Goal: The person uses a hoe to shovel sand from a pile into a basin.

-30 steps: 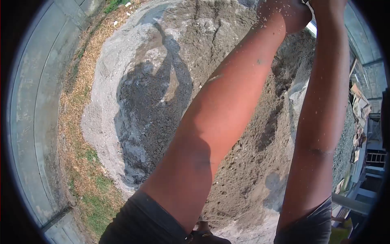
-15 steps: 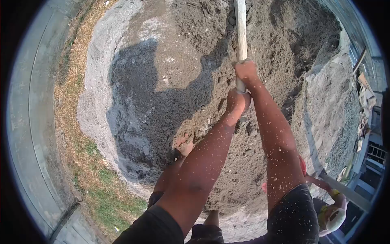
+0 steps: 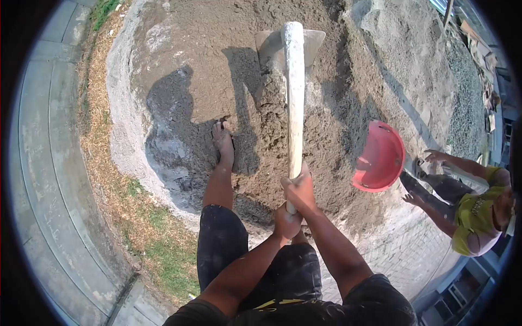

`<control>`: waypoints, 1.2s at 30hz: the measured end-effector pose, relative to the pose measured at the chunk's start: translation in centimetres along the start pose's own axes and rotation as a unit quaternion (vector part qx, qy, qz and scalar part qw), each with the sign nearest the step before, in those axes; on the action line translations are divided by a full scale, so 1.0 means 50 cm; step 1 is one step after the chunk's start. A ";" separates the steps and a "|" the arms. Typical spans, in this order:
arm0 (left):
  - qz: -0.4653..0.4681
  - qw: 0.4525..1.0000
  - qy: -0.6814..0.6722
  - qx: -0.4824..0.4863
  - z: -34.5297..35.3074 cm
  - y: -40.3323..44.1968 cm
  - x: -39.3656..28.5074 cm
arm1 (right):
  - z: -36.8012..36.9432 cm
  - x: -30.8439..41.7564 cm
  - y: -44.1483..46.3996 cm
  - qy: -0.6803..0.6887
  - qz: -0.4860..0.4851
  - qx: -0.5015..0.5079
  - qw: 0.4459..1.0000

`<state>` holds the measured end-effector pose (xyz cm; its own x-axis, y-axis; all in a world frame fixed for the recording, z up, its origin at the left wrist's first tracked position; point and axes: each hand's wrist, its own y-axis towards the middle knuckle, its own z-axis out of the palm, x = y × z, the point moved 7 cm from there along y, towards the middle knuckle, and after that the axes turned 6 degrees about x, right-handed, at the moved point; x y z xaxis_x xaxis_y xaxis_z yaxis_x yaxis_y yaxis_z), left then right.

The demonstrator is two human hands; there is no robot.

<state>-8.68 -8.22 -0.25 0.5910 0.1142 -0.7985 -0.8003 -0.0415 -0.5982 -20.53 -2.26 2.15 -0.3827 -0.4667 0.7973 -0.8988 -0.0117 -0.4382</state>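
A long-handled hoe (image 3: 296, 108) runs straight out in front of me. Its wide metal blade (image 3: 315, 46) is at the far end, over the damp grey sand mix (image 3: 261, 16). Near the handle's lower end my left hand (image 3: 286, 221) is wrapped round the wood. Just above it, my right hand (image 3: 300, 190) grips the same handle, the two hands close together. Loose clumps of mix (image 3: 274, 117) lie below the blade, partly behind the handle. My bare foot (image 3: 223, 142) is planted on the mix, left of the handle.
To the right is a red bucket (image 3: 389, 157), tilted; whether it rests on the ground I cannot tell. A co-worker in a yellow-green shirt (image 3: 473, 217) stands beyond it, hands apart from it. Dry grass (image 3: 109, 179) and a concrete strip (image 3: 43, 163) border the left.
My hands have come back towards my body with the hoe, and its blade is now in view. The red bucket shows fully on the right; the co-worker appears higher in view, arms out.
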 end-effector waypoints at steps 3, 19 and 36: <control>0.154 0.987 -0.009 0.035 0.057 0.038 -0.158 | -0.125 0.147 0.028 0.072 -0.017 0.010 0.997; -0.325 0.943 0.011 0.065 0.032 0.023 0.135 | 0.093 -0.346 0.158 0.053 0.267 0.080 0.959; -0.218 0.868 -0.134 0.426 0.501 -0.237 -0.388 | -0.495 -0.150 -0.081 0.354 0.442 0.122 0.815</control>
<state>-13.21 14.91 24.03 0.9033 0.1658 -0.3956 -0.3577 0.8000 -0.4817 -19.33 23.16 8.23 -0.9630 0.2379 0.1264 -0.1680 -0.1634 -0.9722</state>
